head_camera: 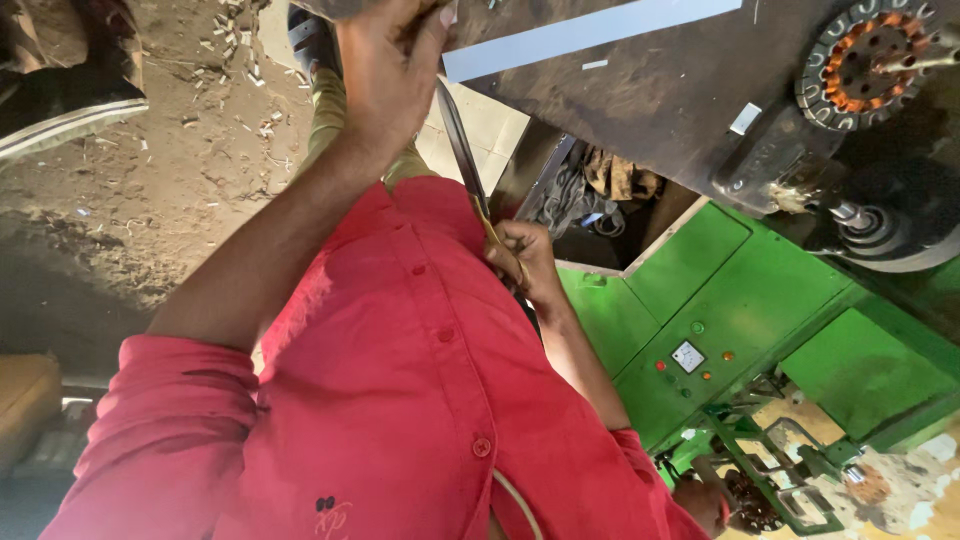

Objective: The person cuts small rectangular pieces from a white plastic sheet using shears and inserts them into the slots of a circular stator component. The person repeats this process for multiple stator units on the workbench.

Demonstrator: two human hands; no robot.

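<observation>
Hands: left (385,70) gripping dark worktop (640,90), right (525,262) holding scissors (462,150), green machine (740,310), dirt floor (150,200).

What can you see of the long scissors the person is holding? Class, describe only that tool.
The scissors are long, with dark, dull metal blades and a yellowish handle end. They slant from the dark worktable edge down to the chest of the red shirt. One hand wraps the handle; its grip hides the loops. The blade tips vanish behind the other hand, near a pale blue-grey strip.
</observation>
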